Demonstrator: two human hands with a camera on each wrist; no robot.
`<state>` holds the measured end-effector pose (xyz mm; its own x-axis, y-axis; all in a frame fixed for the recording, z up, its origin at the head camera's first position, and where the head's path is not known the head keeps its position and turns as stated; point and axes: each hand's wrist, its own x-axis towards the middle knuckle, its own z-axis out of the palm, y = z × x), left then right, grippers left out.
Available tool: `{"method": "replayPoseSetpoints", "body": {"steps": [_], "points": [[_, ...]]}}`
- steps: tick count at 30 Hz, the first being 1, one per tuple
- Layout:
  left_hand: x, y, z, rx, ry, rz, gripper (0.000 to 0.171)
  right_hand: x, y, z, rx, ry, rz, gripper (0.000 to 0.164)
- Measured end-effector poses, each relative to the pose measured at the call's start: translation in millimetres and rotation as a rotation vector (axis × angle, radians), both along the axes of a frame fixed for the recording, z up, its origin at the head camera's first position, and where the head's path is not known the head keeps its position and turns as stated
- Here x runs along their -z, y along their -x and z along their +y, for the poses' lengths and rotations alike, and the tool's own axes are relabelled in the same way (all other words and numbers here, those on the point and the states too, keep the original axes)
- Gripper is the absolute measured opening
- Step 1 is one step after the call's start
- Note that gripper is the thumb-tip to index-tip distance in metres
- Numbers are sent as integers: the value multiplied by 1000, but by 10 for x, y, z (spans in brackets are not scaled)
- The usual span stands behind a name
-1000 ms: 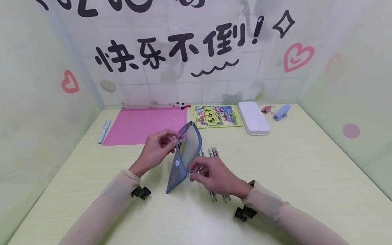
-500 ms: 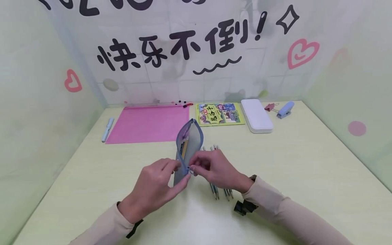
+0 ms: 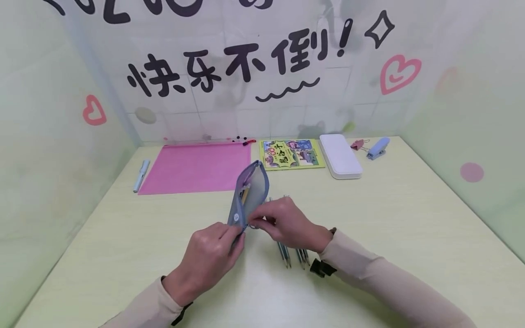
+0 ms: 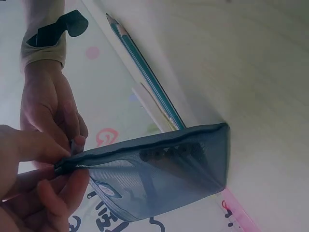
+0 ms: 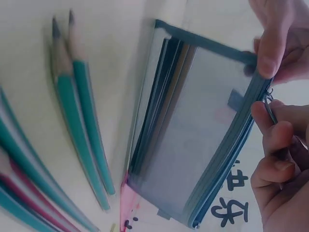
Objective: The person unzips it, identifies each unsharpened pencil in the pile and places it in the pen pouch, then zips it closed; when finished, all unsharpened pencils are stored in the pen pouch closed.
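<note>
A blue-grey mesh zip pencil case [image 3: 256, 189] stands on edge in front of me, its top gaping. Several slim items show inside, one yellowish [image 3: 245, 196]; through the mesh in the right wrist view they lie along the bottom [image 5: 166, 96]. My left hand [image 3: 211, 255] pinches the case's near end between thumb and fingers. With thumb and forefinger, my right hand [image 3: 285, 223] pinches the zip's pull ring [image 5: 270, 111] at that same end. Several sharpened green pencils [image 3: 284, 255] lie on the table just right of the case, partly under my right hand.
Along the back lie a pink zip pouch [image 3: 197, 168], a yellow picture book [image 3: 291, 155], a white case [image 3: 341, 157], a pink binder clip [image 3: 358, 145] and a blue stapler [image 3: 378, 149]. A light-blue pen [image 3: 141, 176] rests at the left. Printed curtains enclose the table.
My left hand has left the far-left side of the case's opening and come down to grip its near end. My right hand stays at the zip pull.
</note>
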<state>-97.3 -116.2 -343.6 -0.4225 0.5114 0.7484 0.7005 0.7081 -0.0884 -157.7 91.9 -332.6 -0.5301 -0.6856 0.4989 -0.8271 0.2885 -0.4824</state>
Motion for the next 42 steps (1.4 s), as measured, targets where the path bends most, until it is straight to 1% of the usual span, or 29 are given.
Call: {"method": "replayPoseSetpoints", "body": {"steps": [3,6,10,15,17,23,28,29,31,33,36,38,40,42], "points": [[-3,-10,-20,11,11,12,18,9,92,-13,7,2,9,8],[-4,-28,-40,21,23,21,18,23,196,-13,33,1,-8,9],[-11,-49,-68,21,41,22,18,28,330,9,93,-5,-22,8],[-18,-65,-108,12,55,10,18,17,473,55,161,-12,-2,8],[-15,-72,-126,14,53,8,16,8,522,74,180,-16,-7,8],[21,-96,-180,34,37,16,7,-17,660,154,255,-23,-58,9],[54,-131,-246,15,29,21,24,-8,785,235,317,-8,-53,8],[59,-141,-265,10,26,18,24,-3,809,255,333,-4,-54,8],[66,-163,-307,-2,25,5,15,7,846,304,368,-4,-51,8],[65,-182,-356,-19,30,-14,6,9,866,360,395,-10,-67,10],[60,-188,-445,-42,31,-36,17,-4,858,421,415,-41,-108,16],[44,-187,-519,-65,32,-74,19,-29,838,442,400,-75,-176,20],[20,-170,-606,-92,9,-136,20,-50,820,454,369,-116,-267,21],[-13,-141,-712,-131,-24,-230,23,-80,788,469,324,-161,-379,22]]}}
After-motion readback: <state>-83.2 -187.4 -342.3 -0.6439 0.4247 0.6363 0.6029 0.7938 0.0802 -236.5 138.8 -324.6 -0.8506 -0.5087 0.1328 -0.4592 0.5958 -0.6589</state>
